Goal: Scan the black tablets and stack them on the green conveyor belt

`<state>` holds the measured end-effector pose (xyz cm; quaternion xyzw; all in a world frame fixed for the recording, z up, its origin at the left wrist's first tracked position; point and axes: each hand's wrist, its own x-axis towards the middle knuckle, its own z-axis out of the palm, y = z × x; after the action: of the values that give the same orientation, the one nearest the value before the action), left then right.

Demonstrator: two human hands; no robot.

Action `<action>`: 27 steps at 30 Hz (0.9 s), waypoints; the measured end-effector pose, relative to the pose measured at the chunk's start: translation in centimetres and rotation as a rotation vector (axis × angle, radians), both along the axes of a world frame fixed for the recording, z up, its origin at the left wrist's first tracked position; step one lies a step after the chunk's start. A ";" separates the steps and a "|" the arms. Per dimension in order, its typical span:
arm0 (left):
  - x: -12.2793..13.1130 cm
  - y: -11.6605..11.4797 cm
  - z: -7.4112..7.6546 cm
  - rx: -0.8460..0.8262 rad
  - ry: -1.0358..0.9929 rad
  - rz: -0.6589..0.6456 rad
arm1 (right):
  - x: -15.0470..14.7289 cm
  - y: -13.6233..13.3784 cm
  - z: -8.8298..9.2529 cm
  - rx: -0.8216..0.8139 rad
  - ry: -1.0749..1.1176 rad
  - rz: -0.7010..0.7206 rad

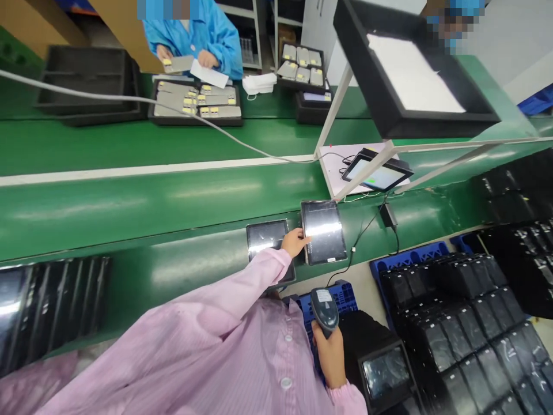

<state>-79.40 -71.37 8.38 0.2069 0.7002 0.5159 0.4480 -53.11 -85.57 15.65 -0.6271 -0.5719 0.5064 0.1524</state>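
My left hand [295, 242] has its fingers on the left edge of a dark, flat panel [324, 230] on the green bench. Beneath my left wrist and sleeve lies another dark panel [263, 233], partly covered by the pink sleeve. Low and to the right, my right hand [330, 354] is wrapped round the handle of a dark handheld scanner [324, 308] with a white label. The scanner's head points up toward the bench edge. Whether the left fingers grip one panel or a stack is not clear.
A row of dark panels [52, 305] stands at left. A lit screen [375, 173] sits under a raised shelf holding a black tray [449, 127]. Black boxes [458, 323] fill the lower right. Across the bench, a person in blue handles pieces above a tray [199, 121]. A cable crosses the bench.
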 end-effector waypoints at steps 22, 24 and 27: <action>-7.7 -19.3 -7.9 -0.146 -0.044 0.204 | -8.8 -6.7 -3.8 -0.074 -0.105 0.250; -8.0 -19.0 -8.2 -0.163 -0.034 0.218 | -8.9 -6.8 -3.9 -0.068 -0.100 0.242; -8.1 -18.7 -8.5 -0.173 -0.036 0.241 | -9.0 -7.0 -3.8 -0.059 -0.110 0.233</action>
<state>-87.51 -90.02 -0.09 0.0727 0.7537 0.5074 0.4112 -62.08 -92.53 11.81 -0.5876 -0.6330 0.5022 0.0423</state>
